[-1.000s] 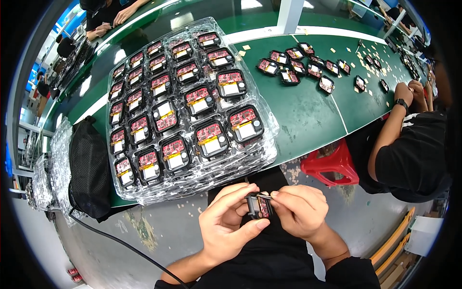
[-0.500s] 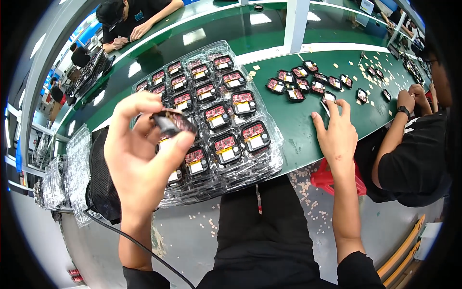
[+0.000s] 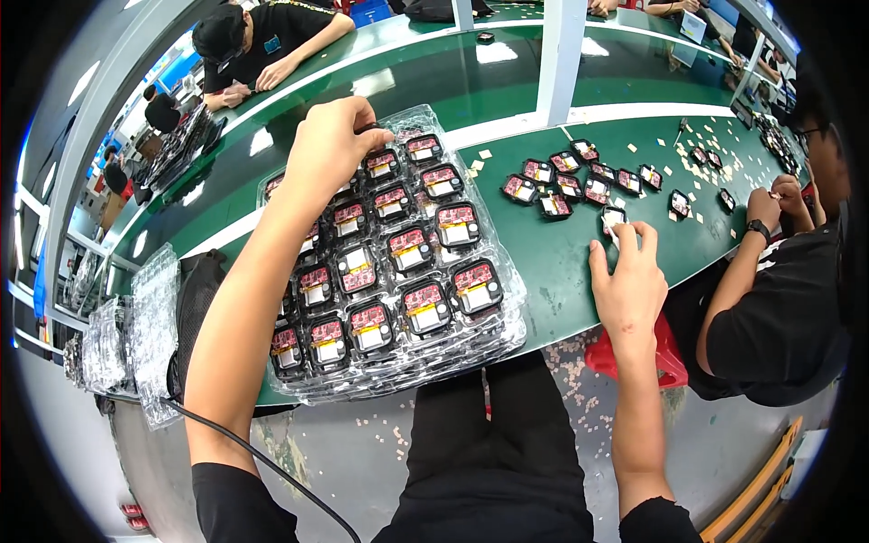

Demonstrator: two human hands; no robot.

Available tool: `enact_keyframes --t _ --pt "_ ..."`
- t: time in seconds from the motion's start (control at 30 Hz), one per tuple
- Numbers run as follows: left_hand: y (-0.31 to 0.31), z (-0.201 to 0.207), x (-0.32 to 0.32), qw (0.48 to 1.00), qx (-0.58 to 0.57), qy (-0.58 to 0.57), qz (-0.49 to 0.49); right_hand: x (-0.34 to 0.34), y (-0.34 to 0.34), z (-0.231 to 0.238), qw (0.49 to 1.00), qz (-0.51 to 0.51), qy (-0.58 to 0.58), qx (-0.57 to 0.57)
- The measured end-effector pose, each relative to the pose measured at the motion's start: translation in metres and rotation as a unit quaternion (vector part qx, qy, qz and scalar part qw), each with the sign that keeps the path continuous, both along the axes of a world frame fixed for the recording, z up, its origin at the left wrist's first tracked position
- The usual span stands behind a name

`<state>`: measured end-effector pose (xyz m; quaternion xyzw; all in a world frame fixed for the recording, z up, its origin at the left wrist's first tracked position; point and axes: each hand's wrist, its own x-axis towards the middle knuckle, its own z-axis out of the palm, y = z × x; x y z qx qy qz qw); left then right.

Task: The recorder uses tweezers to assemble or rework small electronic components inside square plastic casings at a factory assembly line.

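Note:
My left hand (image 3: 337, 140) reaches over the far rows of a clear plastic tray (image 3: 516, 312), thumb and fingers closed together. What they hold is hidden behind them. The tray carries rows of black-framed electronic modules (image 3: 425, 308) with red circuit boards and whitish panels. On the green bench to the right, my right hand (image 3: 629, 285) is at a single module (image 3: 614, 217), fingertips at its near edge. A thin pale piece shows between these fingers; its kind cannot be made out.
Several loose modules (image 3: 568, 185) lie beyond my right hand, among small cream-coloured squares (image 3: 670, 170). Clear trays (image 3: 149, 321) stand at the left near a black mesh bag (image 3: 201, 294). A dark cable (image 3: 262, 462) crosses below my left forearm. A co-worker (image 3: 769, 281) sits close at right.
My left hand has moved forward from the tray's near left to its far rows; the module seen in it is now out of sight. My right hand stays at the same module.

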<state>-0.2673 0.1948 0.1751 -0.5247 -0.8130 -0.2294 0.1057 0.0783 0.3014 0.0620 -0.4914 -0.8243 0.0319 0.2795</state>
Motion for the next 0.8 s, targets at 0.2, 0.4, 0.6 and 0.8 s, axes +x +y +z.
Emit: enact_keyframes --t 0.2,0.4,0.6,0.8 --pt "0.004 -0.007 0.001 0.999 -0.041 -0.021 -0.018 0.001 0.002 0.000 1.000 -0.001 0.008 0.010" --pt "-0.016 0.004 0.020 0.996 -0.018 0.061 -0.064 0.002 0.003 -0.002 0.998 0.012 0.057 0.006" --pt "-0.027 0.015 0.045 0.990 0.019 0.096 -0.101 0.007 0.003 -0.004 0.993 0.039 0.107 0.018" --pt "-0.020 0.001 0.012 0.992 -0.083 -0.011 -0.099 0.004 -0.001 -0.001 0.991 0.043 0.125 -0.003"
